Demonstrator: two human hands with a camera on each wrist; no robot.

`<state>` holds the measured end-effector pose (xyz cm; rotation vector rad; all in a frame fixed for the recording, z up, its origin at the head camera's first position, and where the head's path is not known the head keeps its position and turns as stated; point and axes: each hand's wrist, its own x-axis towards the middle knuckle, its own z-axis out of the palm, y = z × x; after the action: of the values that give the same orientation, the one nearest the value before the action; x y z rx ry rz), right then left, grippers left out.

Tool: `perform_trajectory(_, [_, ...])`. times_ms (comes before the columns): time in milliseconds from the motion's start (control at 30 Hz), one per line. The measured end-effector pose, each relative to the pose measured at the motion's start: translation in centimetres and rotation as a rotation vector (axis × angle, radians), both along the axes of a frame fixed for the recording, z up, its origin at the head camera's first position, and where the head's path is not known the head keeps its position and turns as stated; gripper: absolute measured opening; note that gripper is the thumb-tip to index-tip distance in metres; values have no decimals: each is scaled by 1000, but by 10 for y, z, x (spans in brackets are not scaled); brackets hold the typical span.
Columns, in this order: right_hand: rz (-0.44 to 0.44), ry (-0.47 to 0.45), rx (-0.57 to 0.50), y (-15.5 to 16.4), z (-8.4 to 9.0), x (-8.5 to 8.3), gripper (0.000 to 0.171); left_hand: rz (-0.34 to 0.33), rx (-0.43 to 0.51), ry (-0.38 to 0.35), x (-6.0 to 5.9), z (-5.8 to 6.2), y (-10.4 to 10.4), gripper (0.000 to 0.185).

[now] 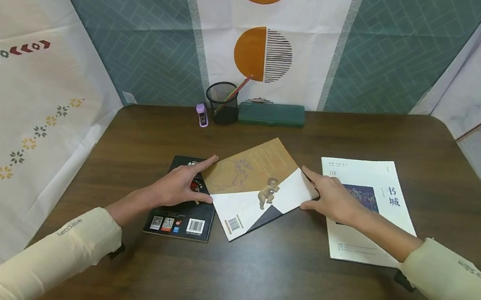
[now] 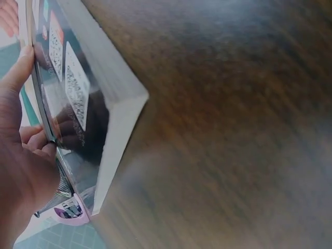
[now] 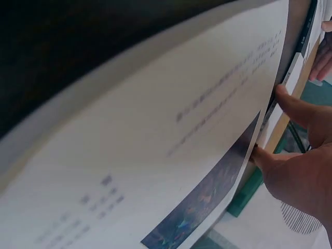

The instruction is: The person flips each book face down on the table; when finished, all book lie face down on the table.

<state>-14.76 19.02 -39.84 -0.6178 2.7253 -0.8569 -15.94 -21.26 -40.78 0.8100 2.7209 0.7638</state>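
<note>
A tan and white book [image 1: 242,186] with a cherub figure and a barcode lies askew between my two hands in the head view. My left hand [image 1: 181,185] holds its left side, thumb at the near part and fingers toward the far part. On the opposite side my right hand [image 1: 332,197] grips the right corner with thumb and fingers. Under the left hand is a black book [image 1: 181,221] with several printed codes, partly hidden. Beneath the right wrist lies a white magazine [image 1: 356,241] with a dark blue picture.
At the back of the brown table [image 1: 223,284] stand a black mesh pen cup [image 1: 226,112] with pencils, a small purple bottle [image 1: 202,115] and a green case [image 1: 271,114]. Patterned cloth [image 1: 155,37] hangs behind the table's far edge.
</note>
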Motion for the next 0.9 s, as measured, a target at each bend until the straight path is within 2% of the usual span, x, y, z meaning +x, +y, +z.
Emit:
perform_trajectory(200, [-22, 8, -11, -3, 1, 2, 91, -16, -25, 33, -1, 4, 0, 101])
perform_trajectory(500, [-68, 48, 31, -8, 5, -2, 82, -79, -56, 181, 7, 14, 2, 83])
perform_trajectory(600, [-70, 64, 24, -8, 6, -5, 78, -73, -44, 182, 8, 15, 2, 84])
perform_trajectory(900, [-68, 43, -22, -6, 5, -14, 74, -30, -8, 91, 12, 13, 1, 85])
